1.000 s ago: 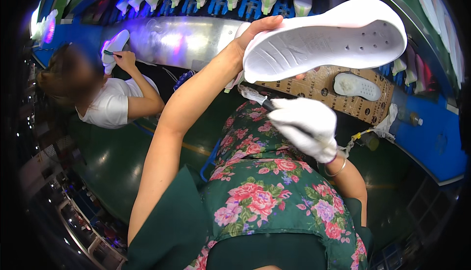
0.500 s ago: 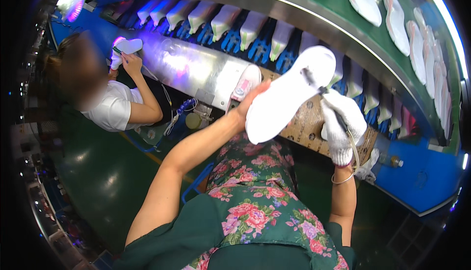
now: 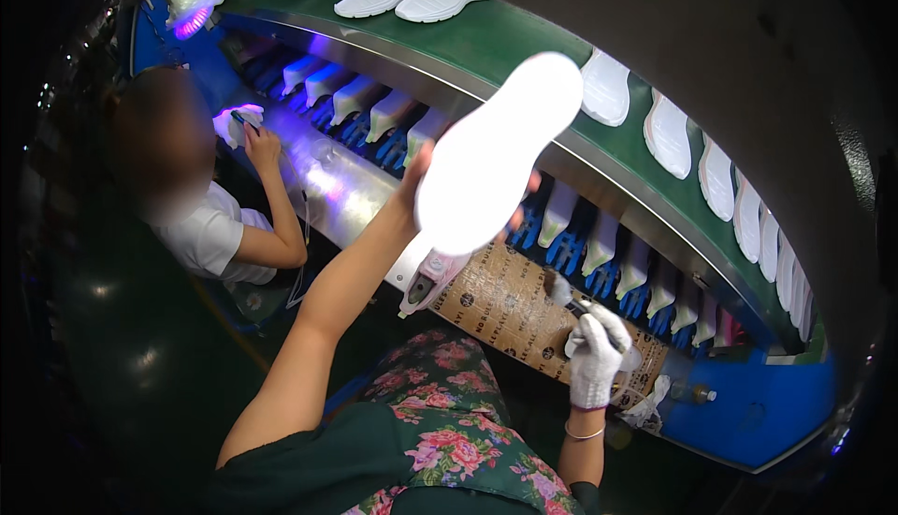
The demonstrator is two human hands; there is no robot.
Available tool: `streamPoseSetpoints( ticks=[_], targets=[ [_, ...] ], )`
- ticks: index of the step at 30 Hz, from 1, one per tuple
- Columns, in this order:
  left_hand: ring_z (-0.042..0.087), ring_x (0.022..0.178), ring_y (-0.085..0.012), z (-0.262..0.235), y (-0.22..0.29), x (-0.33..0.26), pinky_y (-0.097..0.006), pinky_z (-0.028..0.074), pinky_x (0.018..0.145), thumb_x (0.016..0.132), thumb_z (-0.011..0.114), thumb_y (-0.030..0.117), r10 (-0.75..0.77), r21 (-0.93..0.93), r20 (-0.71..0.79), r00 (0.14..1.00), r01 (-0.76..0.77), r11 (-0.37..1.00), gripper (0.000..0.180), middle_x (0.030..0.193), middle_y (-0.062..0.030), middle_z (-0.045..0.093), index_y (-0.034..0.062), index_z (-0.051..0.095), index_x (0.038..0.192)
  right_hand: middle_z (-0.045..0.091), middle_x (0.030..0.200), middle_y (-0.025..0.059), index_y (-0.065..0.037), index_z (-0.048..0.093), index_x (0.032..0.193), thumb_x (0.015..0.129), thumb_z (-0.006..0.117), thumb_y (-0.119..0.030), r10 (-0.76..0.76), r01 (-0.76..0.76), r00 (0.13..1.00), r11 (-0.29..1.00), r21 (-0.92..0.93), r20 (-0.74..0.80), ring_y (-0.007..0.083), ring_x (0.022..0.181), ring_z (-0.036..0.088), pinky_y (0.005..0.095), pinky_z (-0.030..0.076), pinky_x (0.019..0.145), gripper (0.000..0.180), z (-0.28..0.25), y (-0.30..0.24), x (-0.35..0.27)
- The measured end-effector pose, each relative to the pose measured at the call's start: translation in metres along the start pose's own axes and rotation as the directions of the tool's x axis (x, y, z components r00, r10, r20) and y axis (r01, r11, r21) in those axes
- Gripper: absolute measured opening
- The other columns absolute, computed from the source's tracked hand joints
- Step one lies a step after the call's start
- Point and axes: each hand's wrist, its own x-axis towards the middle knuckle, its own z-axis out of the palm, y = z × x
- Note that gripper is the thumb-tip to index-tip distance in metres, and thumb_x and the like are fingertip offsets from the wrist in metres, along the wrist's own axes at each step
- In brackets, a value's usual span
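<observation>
Sole [image 3: 499, 155] held between left fingers [image 3: 515, 220], brush [image 3: 561, 291] in gloved right fingers [image 3: 610, 325]

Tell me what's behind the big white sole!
Behind the white sole is the left hand, fingers poking out. Around its edges show grey shoe forms and a green belt. The palm is covered, so unseen.

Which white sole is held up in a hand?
The sole in the bare left hand; those on the green belt lie untouched.

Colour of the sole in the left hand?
The sole is white, seen in the head view.
</observation>
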Motion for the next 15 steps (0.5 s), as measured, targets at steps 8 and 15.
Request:
streamPoseSetpoints(
  ticks=[8, 15],
  targets=[
    [0.031, 0.144, -0.0491, -0.037, 0.026, 0.078, -0.052, 0.032, 0.12, 0.098, 0.06, 0.046, 0.233, 0.091, -0.764, 0.602, -0.257, 0.962, 0.093, 0.157, -0.0369, 0.013, -0.0034, 0.008, 0.157, 0.072, 0.082, 0.0111, 0.004, 0.072, 0.101, 0.085, 0.073, 0.004, 0.125, -0.14, 0.987, 0.978, -0.153, -0.101, 0.0151, 0.065, 0.067, 0.0232, 0.052, 0.057, 0.017, -0.002, 0.067, -0.018],
    [0.055, 0.119, -0.0393, -0.105, 0.136, 0.044, -0.047, 0.05, 0.097, 0.079, 0.068, 0.005, 0.906, 0.695, -0.012, 0.424, 0.655, -0.297, 0.06, 0.129, -0.0231, 0.053, 0.0011, 0.053, 0.137, 0.07, 0.082, 0.0097, 0.006, 0.072, 0.103, 0.085, 0.075, 0.001, 0.185, -0.2, 0.965, 0.977, -0.067, -0.189, 0.0147, 0.064, 0.065, 0.0244, 0.052, 0.058, 0.019, -0.01, 0.067, -0.027]
  ],
)
